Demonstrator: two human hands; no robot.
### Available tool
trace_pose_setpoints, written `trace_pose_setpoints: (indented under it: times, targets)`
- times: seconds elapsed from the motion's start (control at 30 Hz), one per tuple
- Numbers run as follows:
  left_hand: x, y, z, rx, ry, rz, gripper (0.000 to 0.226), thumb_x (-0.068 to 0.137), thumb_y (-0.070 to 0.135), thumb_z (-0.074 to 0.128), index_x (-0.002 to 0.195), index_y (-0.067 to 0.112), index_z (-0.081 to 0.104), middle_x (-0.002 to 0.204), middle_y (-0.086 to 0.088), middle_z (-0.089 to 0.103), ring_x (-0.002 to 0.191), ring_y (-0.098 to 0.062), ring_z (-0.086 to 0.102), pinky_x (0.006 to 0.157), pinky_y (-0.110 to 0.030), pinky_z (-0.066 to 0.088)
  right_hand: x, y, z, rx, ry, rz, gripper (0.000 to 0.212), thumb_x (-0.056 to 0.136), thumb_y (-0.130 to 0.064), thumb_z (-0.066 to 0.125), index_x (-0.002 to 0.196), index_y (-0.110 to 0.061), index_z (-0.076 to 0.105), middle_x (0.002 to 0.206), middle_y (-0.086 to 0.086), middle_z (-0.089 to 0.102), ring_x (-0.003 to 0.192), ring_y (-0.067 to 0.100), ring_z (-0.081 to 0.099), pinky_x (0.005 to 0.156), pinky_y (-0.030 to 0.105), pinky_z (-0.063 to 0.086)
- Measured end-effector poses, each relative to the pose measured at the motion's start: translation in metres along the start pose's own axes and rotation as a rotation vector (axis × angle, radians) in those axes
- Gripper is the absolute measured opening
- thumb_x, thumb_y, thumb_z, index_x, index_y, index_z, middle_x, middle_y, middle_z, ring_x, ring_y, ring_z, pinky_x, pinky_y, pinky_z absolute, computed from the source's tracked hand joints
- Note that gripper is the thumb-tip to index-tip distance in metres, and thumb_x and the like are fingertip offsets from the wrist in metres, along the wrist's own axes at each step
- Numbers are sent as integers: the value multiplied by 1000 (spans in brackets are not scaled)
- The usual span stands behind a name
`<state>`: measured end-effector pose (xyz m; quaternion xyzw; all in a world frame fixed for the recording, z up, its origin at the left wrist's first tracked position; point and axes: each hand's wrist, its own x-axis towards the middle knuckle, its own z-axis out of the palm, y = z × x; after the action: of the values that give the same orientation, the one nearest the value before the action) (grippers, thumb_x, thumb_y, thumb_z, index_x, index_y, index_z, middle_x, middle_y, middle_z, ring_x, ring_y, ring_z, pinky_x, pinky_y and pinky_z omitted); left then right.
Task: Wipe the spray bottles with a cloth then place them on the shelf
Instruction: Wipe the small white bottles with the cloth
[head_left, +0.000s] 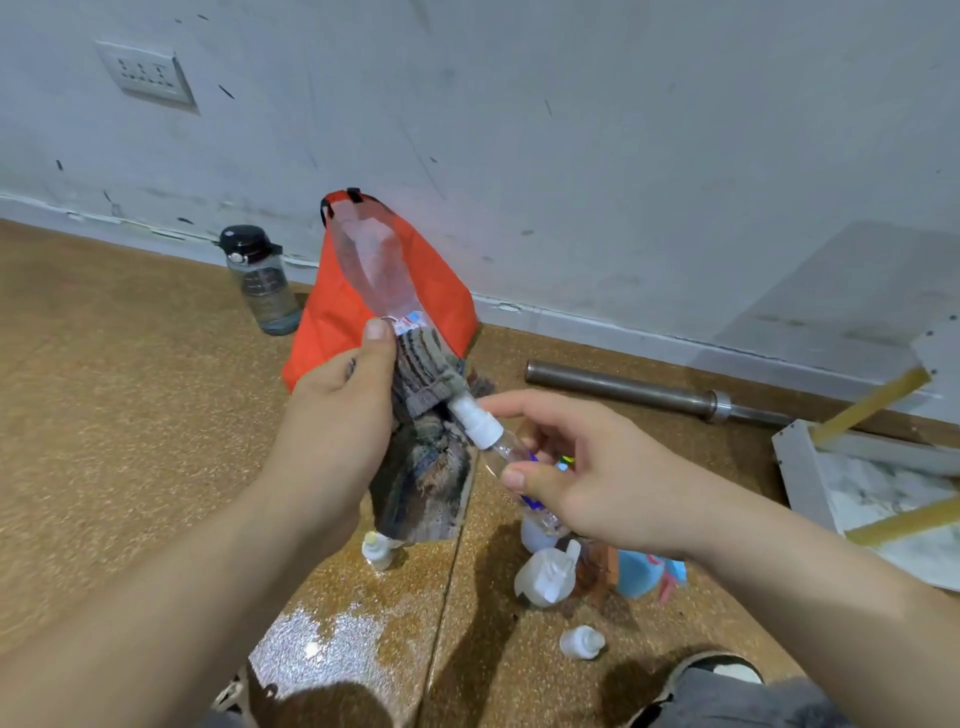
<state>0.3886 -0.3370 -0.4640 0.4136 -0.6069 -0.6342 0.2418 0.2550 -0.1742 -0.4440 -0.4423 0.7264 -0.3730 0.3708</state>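
Note:
My left hand (337, 410) grips a striped grey-brown cloth (426, 467) wrapped around the lower part of a clear plastic bottle (371, 260), which sticks up and away from me. My right hand (582, 478) pinches a small clear spray bottle (501, 452) with a blue label; its white spray head (475, 418) points up-left and touches the cloth. On the floor below stand more bottles: a white trigger sprayer (545, 574), a small white-capped one (582, 643) and another small one (377, 551). The white shelf (800, 467) with yellow bars lies at the right.
An orange bag (441, 280) leans against the wall behind the bottles. A dark water bottle (262, 283) stands to its left, a metal bar (623, 387) lies to its right. A blue object (644, 571) sits by the sprayer. A wet patch (311, 639) shines on the floor.

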Motion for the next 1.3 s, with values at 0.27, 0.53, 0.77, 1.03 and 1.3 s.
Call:
trace_pose_setpoints:
  times: [0.27,0.53,0.77,1.03,1.3]
  targets:
    - [-11,14,1,-15,-29,96,47,102,62,48,97,21,69,97,-18,72,75,-17,64,70,-37,52,0,-1,4,-19,25,-20,47,98,-9,66,125,-48,61,84,-1,54,70,12,53,67,23,51]
    - [-13,11,6,-160,-339,-145,37,104,48,53,126,20,64,112,-17,77,103,-36,76,91,-65,58,1,-1,9,-112,75,-46,46,98,-14,67,124,-49,53,101,-6,64,68,5,54,63,17,47]
    - [-1,-2,4,10,-54,-25,42,104,52,53,94,14,66,72,-8,68,65,-21,62,63,-36,51,1,-2,4,-78,61,-50,48,96,-9,67,122,-50,60,96,4,60,87,23,54,69,16,46]
    - [-31,8,14,52,-241,232,28,106,38,48,105,13,61,70,0,66,57,-14,64,48,-26,52,2,-1,9,-37,26,-116,44,95,-2,66,128,-31,60,104,2,66,95,28,61,85,42,54]
    - [-34,-4,10,131,-141,367,28,108,46,48,106,22,61,85,-9,70,75,-25,69,68,-41,58,0,-2,12,-169,75,-135,45,94,-8,67,123,-41,58,96,-15,63,87,3,57,77,19,45]
